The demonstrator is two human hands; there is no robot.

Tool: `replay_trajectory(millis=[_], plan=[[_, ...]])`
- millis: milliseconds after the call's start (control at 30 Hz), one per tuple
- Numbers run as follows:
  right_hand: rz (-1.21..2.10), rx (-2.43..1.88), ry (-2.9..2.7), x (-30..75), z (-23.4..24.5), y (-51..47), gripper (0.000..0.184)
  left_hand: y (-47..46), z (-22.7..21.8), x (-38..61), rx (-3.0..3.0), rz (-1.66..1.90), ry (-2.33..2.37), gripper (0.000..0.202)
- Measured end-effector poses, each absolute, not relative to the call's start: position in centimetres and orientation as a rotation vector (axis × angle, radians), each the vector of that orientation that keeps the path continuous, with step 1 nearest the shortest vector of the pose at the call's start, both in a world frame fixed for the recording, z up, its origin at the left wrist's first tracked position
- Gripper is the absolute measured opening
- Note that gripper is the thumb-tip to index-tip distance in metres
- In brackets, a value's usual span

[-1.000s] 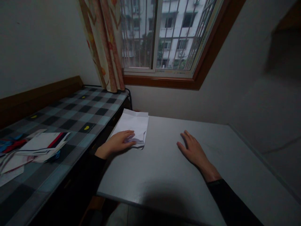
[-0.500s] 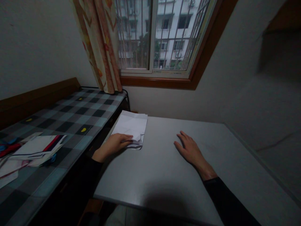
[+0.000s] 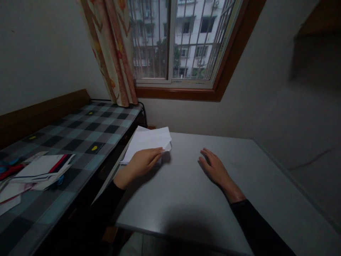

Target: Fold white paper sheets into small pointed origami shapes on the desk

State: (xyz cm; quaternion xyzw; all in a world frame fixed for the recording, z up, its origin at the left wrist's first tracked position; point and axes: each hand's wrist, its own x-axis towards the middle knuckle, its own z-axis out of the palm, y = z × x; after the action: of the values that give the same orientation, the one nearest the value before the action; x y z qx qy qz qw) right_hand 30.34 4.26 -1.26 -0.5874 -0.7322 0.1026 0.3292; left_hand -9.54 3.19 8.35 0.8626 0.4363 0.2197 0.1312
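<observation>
Nearest: one grey flat-topped table (image 3: 186,206), with two dark sleeves coming in over its near edge.

Right hand (image 3: 214,169): flat on the bare tabletop, palm down, fingers loosely spread, holding nothing.

Left hand (image 3: 144,163): fingers are closed over the near edge of a white folded paper sheet (image 3: 147,139). The thumb is hidden under it. The sheet's near right corner sits off the surface with shadow below, so I read that as a grip, not a rest.

Paper position: far-left part of the table, ahead of the left hand and left of the right hand. Its long axis runs away from the person toward the window wall. The left hand is on it; the right is well apart to the side. I count one bundle. Layers show at the corner, but the number is not readable.

Left of the table: one bed with a grey-and-black checked cover (image 3: 80,131), carrying one loose pile of white booklets with red and dark stripes (image 3: 42,169).

Farthest: one floral orange-and-cream curtain (image 3: 114,53) and one brown wood-framed barred window (image 3: 183,42).
</observation>
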Motion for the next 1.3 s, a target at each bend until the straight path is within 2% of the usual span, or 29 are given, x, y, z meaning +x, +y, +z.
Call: replay_trajectory(millis=[133,233,300,367,467,600,800,967,1100,1233,1267,1300], plan=[[0.51,-1.465,-1.689,30.8,-0.3,4.1,0.057,1.5,7.1,-2.6,2.674,0.647,1.116,0.04],[0.566,-1.414,-1.607,31.4,0.7,3.9,0.055,-0.2,5.4,1.9,2.716,0.564,1.041,0.036],[0.562,-1.392,-1.632,31.7,1.2,3.7,0.054,-1.3,4.6,3.7,2.714,0.485,1.009,0.041],[0.543,-1.386,-1.727,31.9,1.4,3.4,0.055,-1.9,4.4,4.3,2.688,0.474,0.966,0.058],[0.479,-1.366,-1.924,31.7,1.7,2.9,0.059,-1.1,5.3,3.4,2.606,0.544,0.88,0.059],[0.396,-1.292,-2.112,30.8,2.0,2.7,0.062,2.5,5.9,0.7,2.636,0.711,1.105,0.057],[0.274,-1.359,-2.374,30.4,0.5,2.9,0.065,5.2,1.7,-1.9,2.794,0.379,1.097,0.071],[0.195,-1.399,-2.454,30.6,-0.3,2.8,0.07,4.6,-0.2,-3.0,2.785,0.43,1.072,0.075],[0.18,-1.416,-2.473,30.6,0.0,2.6,0.071,4.9,1.0,-3.9,2.767,0.424,0.979,0.073],[0.183,-1.422,-2.468,30.7,0.2,2.5,0.071,4.9,3.1,-5.5,2.699,0.482,0.858,0.059],[0.188,-1.426,-2.467,30.7,0.3,2.5,0.071,4.8,3.6,-6.0,2.661,0.504,0.861,0.059],[0.195,-1.431,-2.466,30.7,0.3,2.5,0.071,4.7,4.1,-6.4,2.625,0.499,0.843,0.067]])
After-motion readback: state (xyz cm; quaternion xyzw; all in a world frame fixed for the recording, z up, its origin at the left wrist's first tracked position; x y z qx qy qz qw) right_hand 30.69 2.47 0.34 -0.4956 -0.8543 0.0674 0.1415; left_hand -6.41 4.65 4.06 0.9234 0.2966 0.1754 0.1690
